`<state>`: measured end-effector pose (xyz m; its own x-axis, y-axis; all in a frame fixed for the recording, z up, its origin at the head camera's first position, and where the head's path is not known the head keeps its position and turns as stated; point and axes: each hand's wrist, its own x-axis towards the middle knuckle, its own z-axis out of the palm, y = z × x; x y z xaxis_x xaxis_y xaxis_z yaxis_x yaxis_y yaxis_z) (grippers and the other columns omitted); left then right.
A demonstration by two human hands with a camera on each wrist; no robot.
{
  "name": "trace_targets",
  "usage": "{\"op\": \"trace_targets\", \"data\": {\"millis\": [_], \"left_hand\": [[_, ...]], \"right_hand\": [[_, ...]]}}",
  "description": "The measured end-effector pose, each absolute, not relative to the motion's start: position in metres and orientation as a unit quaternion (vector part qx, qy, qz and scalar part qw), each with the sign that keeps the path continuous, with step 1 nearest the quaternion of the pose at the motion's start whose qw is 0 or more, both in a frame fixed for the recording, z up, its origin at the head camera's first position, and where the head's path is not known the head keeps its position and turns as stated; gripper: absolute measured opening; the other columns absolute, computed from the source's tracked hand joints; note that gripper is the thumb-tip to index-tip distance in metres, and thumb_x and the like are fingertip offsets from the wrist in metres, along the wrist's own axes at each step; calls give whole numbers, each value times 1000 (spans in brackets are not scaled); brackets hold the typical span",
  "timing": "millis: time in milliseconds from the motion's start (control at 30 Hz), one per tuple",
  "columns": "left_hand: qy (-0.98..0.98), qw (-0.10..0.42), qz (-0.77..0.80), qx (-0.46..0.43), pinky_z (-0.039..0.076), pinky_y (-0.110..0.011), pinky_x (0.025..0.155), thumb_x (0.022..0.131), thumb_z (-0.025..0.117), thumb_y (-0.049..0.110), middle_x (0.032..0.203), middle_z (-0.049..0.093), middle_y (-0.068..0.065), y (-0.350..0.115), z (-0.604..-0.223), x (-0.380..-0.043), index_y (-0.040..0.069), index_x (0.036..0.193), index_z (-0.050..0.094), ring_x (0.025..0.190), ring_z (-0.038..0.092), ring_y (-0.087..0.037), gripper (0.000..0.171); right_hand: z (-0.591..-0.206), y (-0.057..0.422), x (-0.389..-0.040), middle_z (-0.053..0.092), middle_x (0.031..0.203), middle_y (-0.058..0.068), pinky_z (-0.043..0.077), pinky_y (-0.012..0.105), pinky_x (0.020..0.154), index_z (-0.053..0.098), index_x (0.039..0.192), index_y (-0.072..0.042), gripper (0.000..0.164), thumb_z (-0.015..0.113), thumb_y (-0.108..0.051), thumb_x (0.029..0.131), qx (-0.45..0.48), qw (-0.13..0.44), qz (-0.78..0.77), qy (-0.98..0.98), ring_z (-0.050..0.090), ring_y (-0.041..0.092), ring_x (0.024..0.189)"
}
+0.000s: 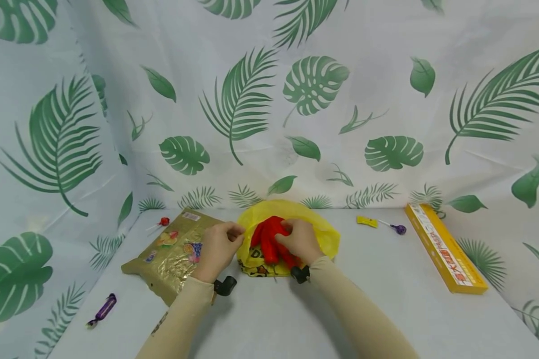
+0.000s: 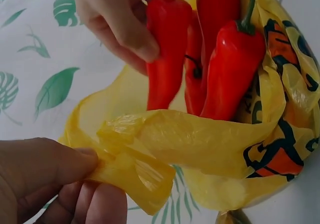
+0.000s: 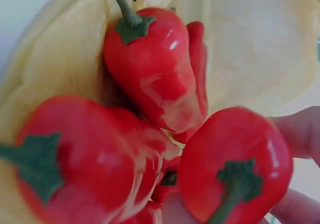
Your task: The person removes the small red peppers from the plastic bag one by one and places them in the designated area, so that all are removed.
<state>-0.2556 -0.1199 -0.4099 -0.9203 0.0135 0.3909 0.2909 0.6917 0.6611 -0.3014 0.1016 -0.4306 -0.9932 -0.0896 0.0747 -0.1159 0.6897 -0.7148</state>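
Observation:
A yellow plastic bag [image 1: 328,238] with dark print lies at the far middle of the table, its mouth spread around several red peppers [image 1: 269,243]. With thumb and fingers, my left hand [image 1: 219,247] pinches the bag's edge [image 2: 135,176] on its left side. My right hand [image 1: 302,240] reaches in at the mouth and grips one red pepper [image 2: 169,49] by its side. In the right wrist view that held pepper [image 3: 235,144] shows its green stem, between thumb and fingers. Other red peppers [image 3: 150,74] sit beside it against the yellow plastic.
Left of the bag lies a gold package [image 1: 170,259] with fruit pictures, a red lollipop [image 1: 163,221] behind it and a purple-wrapped candy [image 1: 103,310] nearer. To the right are a yellow-wrapped candy [image 1: 367,221], a purple lollipop [image 1: 400,229] and a long orange box [image 1: 446,252]. Leaf-patterned cloth [image 1: 260,174] stands behind.

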Motion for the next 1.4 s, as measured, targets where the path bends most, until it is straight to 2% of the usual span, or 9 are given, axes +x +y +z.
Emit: {"op": "trace_targets", "data": {"millis": [133,333,467,733,833,1100,1400], "left_hand": [[-900,182,-383,-97,58,-30,68,91,79,11,83,76,-2,-120,-409,-254,10,94,81,73,69,-12,3],[-900,180,-381,-109,58,-31,70,92,80,14,82,75,0,-123,-409,-254,11,90,79,72,67,-10,4],[-901,179,-375,-124,58,-29,69,92,80,15,81,75,0,-125,-409,-254,15,88,79,72,66,-8,5],[-897,184,-382,-124,57,-28,68,91,80,13,81,75,-1,-128,-409,-250,13,88,79,71,66,-9,4],[-897,182,-381,-127,57,-29,69,91,80,13,81,75,-2,-128,-409,-249,13,87,78,71,65,-9,5],[-898,179,-378,-135,56,-26,68,90,81,11,79,74,-1,-127,-413,-247,13,87,78,70,64,-9,5],[-896,181,-384,-134,55,-24,67,90,81,10,78,74,-1,-127,-413,-247,12,86,78,69,64,-9,5]], "right_hand": [[-427,119,-288,73,132,10,57,47,103,70,134,-7,45,77,-24,93,72,23,379,-922,66,30,119],[-426,143,-268,76,124,10,62,36,83,73,130,-7,40,78,-20,93,88,32,359,-929,70,23,98],[-424,155,-257,77,120,11,62,30,76,74,129,-5,39,79,-16,92,86,32,358,-929,70,21,93],[-421,178,-237,78,110,14,58,24,63,74,127,-3,38,79,-13,92,89,40,346,-933,72,19,85],[-421,195,-226,78,109,14,58,25,63,73,127,-2,38,79,-14,92,78,34,331,-940,70,18,84],[-429,242,-204,77,113,14,62,35,76,72,128,-2,40,80,-16,91,51,13,291,-955,68,20,91],[-441,272,-196,76,116,14,62,43,84,71,130,-3,43,80,-18,90,29,10,247,-969,65,21,94]]}}
